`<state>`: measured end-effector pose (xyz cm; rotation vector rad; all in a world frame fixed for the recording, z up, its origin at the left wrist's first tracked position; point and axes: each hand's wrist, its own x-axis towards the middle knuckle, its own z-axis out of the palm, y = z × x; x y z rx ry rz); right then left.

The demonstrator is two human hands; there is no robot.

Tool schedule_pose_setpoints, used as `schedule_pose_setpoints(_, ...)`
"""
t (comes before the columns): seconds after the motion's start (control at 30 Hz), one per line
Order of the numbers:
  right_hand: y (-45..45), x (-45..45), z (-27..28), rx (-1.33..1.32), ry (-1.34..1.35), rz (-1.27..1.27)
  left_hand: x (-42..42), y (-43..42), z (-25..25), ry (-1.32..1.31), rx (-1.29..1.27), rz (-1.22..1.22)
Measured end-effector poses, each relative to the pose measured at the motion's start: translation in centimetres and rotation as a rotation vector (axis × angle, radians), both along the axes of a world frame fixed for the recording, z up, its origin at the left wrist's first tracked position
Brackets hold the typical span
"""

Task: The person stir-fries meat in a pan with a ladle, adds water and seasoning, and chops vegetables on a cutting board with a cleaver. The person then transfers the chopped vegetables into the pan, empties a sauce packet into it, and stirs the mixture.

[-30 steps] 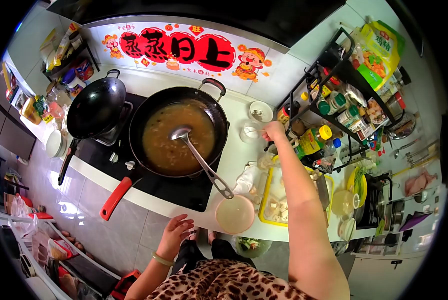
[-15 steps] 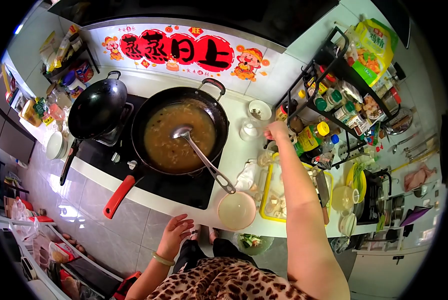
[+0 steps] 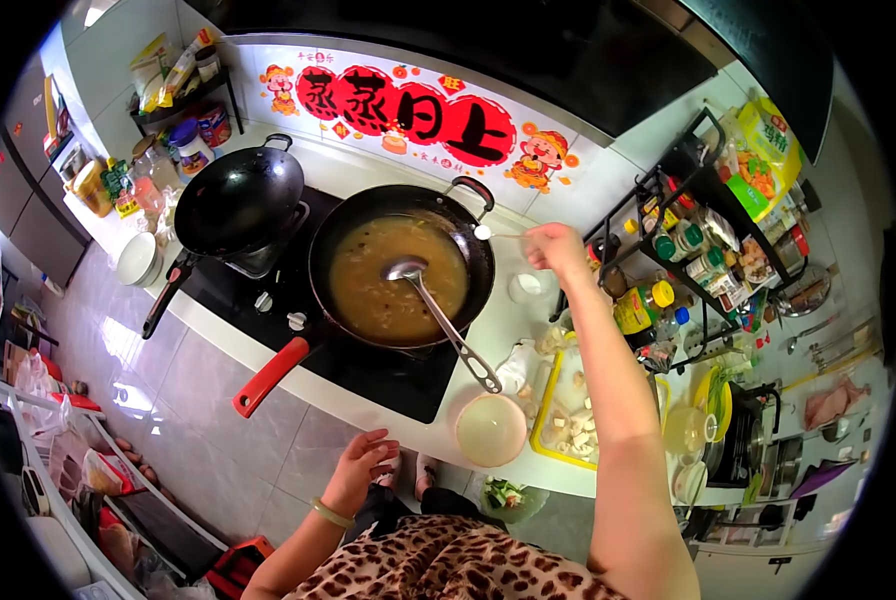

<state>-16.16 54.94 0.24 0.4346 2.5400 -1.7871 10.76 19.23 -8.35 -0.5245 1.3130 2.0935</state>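
My right hand (image 3: 558,250) is closed around the thin handle of a small spoon (image 3: 483,232), which carries something white. The spoon is held over the right edge of a large black wok (image 3: 477,300). Brown soup (image 3: 358,275) with small bits fills the wok's bottom, and a metal ladle (image 3: 433,305) rests in it, its handle leaning across the rim. Beside the wok, below my right hand, stands a small jar (image 3: 526,289) with white contents. My left hand (image 3: 358,470) hangs near the counter's front edge, fingers apart and holding nothing.
A second black wok (image 3: 238,200) sits on the left burner. A pale bowl (image 3: 490,430) and a yellow-edged cutting board (image 3: 543,430) with chopped white pieces lie at the front. A rack (image 3: 658,190) of bottles stands right. The red wok handle (image 3: 273,377) juts past the counter edge.
My right hand has moved from beside the bottle rack toward the wok, and the spoon with white contents now shows over the wok's edge. The view has shifted; my left hand stays low.
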Motion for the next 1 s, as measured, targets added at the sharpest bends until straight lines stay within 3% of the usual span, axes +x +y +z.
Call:
schedule_pose_setpoints(0.17,-3.1,0.1,-0.1,0.149,0.000,0.079,0.4,-0.5,0.3,-0.015,0.000,0.032)
schedule_pose_setpoints(0.63,-3.3,1.8,-0.3,0.113,-0.045,0.052,-0.2,0.5,0.4,-0.006,-0.004,-0.008)
schedule_pose_setpoints(0.8,-1.2,2.3,-0.1,-0.248,-0.164,0.042,-0.5,0.9,0.4,-0.010,-0.006,-0.037)
schedule_pose_setpoints(1.0,5.2,3.8,-1.2,-0.342,-0.112,-0.060,-0.2,0.9,0.7,-0.022,-0.025,-0.047)
